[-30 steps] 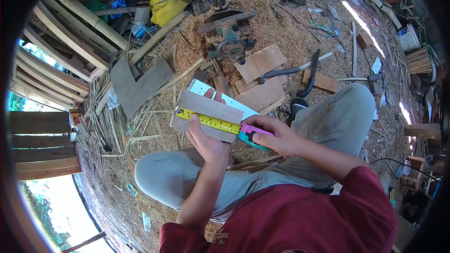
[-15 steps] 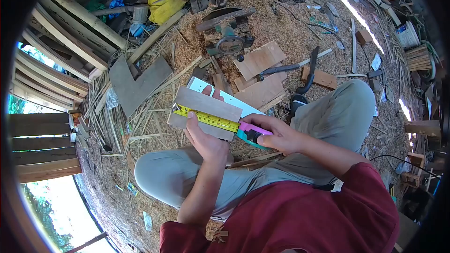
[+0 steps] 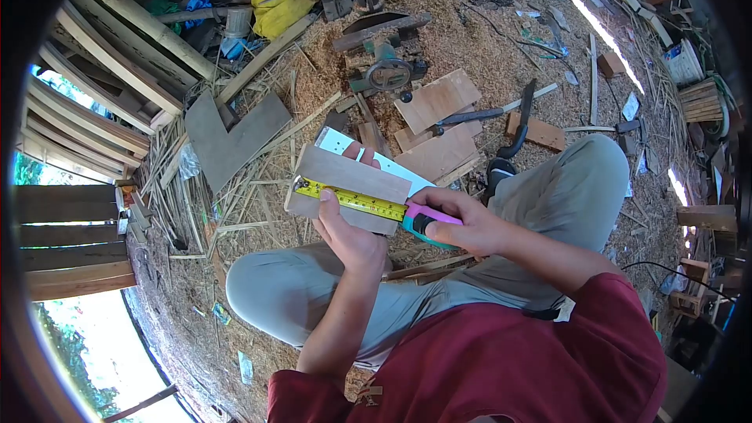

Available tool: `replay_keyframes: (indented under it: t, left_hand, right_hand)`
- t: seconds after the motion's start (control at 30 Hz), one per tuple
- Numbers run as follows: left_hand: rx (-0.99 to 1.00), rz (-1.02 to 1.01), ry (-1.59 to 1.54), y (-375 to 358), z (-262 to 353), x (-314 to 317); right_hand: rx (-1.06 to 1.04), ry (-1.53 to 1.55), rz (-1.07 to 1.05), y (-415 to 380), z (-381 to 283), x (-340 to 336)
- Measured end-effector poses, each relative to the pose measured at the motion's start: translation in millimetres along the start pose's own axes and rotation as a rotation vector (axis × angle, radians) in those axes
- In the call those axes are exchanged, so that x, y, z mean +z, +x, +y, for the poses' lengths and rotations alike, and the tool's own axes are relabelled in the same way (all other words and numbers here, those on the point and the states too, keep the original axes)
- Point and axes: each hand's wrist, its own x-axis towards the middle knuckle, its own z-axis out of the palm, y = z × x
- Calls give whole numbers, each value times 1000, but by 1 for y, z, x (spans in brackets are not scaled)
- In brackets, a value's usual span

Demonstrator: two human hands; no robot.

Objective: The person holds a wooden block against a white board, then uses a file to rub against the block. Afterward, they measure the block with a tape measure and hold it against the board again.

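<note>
My left hand (image 3: 350,236) is closed around a pale wooden block (image 3: 356,172), its thumb pressing the yellow blade (image 3: 356,200) down on the wood. The fingertips show at the block's far side, against a white flat strip with holes (image 3: 337,141) that lies behind the block. In my right hand (image 3: 468,223) is a pink and teal tape measure (image 3: 435,218), gripped at the block's right end. Its blade is drawn out along the block's face, with the hooked tip near the left end.
Beyond my hands lie wooden boards (image 3: 439,100), a dark-handled tool (image 3: 522,121) and a green metal vise or machine with a round wheel (image 3: 389,74) on wood shavings. A notched grey panel (image 3: 235,137) lies left among thin sticks. My bent knees (image 3: 270,294) flank the work.
Both hands, the block and the tape measure have shifted very slightly right in the view, along with the surroundings. The grip of both hands stays the same.
</note>
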Motion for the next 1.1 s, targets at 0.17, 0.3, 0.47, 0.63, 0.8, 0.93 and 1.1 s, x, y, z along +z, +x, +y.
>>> replay_keyframes:
  t: [0.17, 0.3, 0.47, 0.63, 0.8, 0.93, 1.1]
  left_hand:
    - [-1, -6, 12, -1, -1, 2]
    - [-26, 28, 14, 0, -2, 3]
    - [-54, 19, -24, 1, -4, 2]
    - [-47, -58, -52, 2, -6, -3]
    - [-52, -94, -148, 3, -8, -7]
    - [-97, -73, -97, 5, -3, -4]
    - [-229, -48, -127, 14, 10, -6]
  right_hand:
    - [44, 46, 36, 0, 3, 1]
    - [69, 119, 63, 2, 3, 3]
    - [65, 91, 65, 2, 6, 1]
    - [107, 88, 50, 1, 7, -2]
    - [125, 97, 48, 0, 4, -4]
    - [127, 100, 32, 0, 3, -6]
    - [143, 57, 49, 0, 4, -9]
